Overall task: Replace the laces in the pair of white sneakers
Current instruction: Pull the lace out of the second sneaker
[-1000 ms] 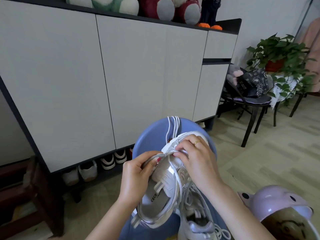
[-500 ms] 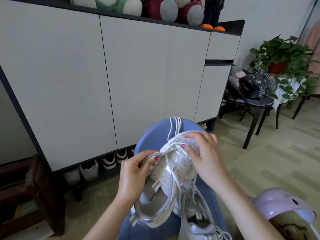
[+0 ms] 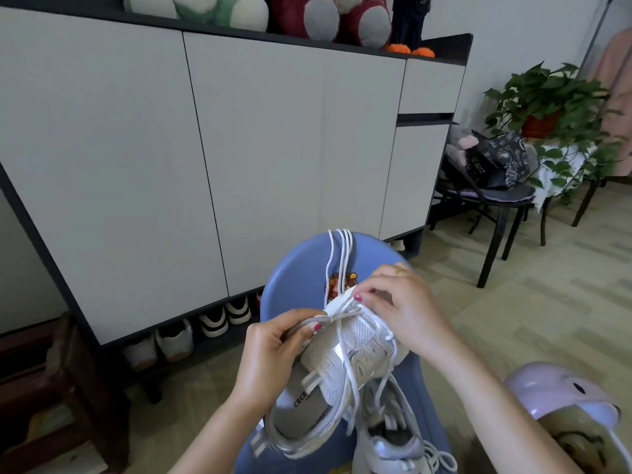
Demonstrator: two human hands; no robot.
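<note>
- Left hand (image 3: 270, 357): thumb and forefinger pinched on the grey tongue/pull tab at the throat of the held sneaker (image 3: 338, 367), remaining fingers curled under the upper.
- Right hand (image 3: 403, 313): fingertips bunched together at the toe end, pinching a lace (image 3: 345, 340) right at the lowest eyelets; cannot tell which eyelet is being worked.
- Held up in the air between both hands, toe away from the body, opening facing the camera, insole print visible.
- Lace on that shoe: loose, running slack across the mesh and trailing down past the collar; a few crossings near the toe, upper eyelets apparently bare. Cannot tell whether old lace coming out or new one going in.
- Second sneaker (image 3: 393, 439) lying directly below, on the blue chair (image 3: 301, 268); lace ends spilling loose at its heel side, not tied.
- Spare white laces (image 3: 338, 258) draped over the chair's backrest, several strands hanging side by side, untouched.
- Judgement: early-to-middle. Neither shoe fully laced or tied; spare strands on the backrest suggest threading mostly ahead.
- Left to do, by the look of it: finish the toe-end pass on the held shoe, work up the eyelets, even the ends, then repeat on the one below.
- Around: grey cabinet (image 3: 239, 165) behind, shoes tucked beneath it, lilac helmet (image 3: 564, 395) at lower right.
</note>
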